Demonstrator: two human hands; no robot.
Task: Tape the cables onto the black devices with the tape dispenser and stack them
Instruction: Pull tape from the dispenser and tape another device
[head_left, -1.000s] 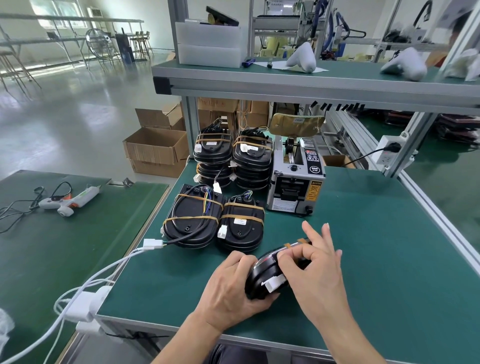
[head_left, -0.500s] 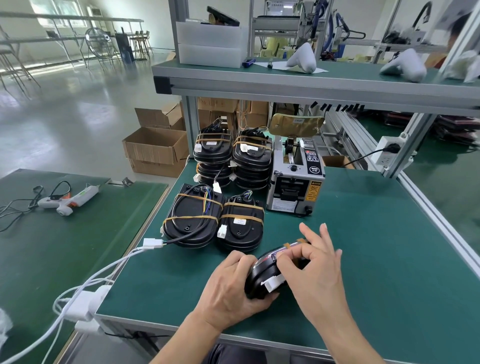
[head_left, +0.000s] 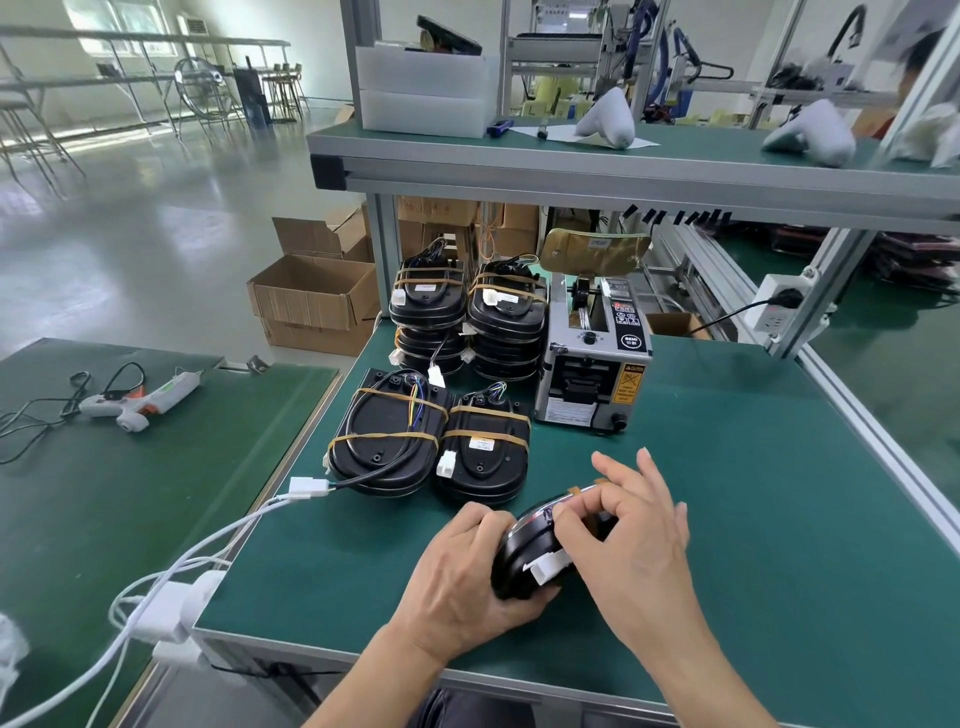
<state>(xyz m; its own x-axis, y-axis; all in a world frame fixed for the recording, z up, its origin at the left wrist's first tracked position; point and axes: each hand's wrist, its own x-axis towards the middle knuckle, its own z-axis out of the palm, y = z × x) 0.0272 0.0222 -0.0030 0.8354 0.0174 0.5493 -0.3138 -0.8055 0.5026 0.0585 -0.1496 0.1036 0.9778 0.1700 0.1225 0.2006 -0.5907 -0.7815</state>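
My left hand (head_left: 462, 577) grips a black device (head_left: 524, 551) tilted on its edge near the table's front. My right hand (head_left: 631, 535) pinches a strip of brown tape at the device's upper rim, its other fingers spread. A white connector (head_left: 550, 565) sticks out below my right thumb. Two taped black devices (head_left: 387, 441) (head_left: 485, 457) lie flat just beyond. Behind them stand two stacks of taped devices (head_left: 428, 317) (head_left: 506, 322). The grey tape dispenser (head_left: 592, 358) stands to the right of the stacks.
White cables with a plug (head_left: 306, 488) run off the green table's left edge (head_left: 291, 462). A glue gun (head_left: 140, 402) lies on the neighbouring table. Cardboard boxes (head_left: 311, 301) sit on the floor behind. An overhead shelf (head_left: 571, 161) spans the bench. A socket (head_left: 779, 306) hangs on the right frame.
My right hand's thumb and forefinger have slid a little along the device's rim, pressing the tape. The device and my left hand have barely moved.
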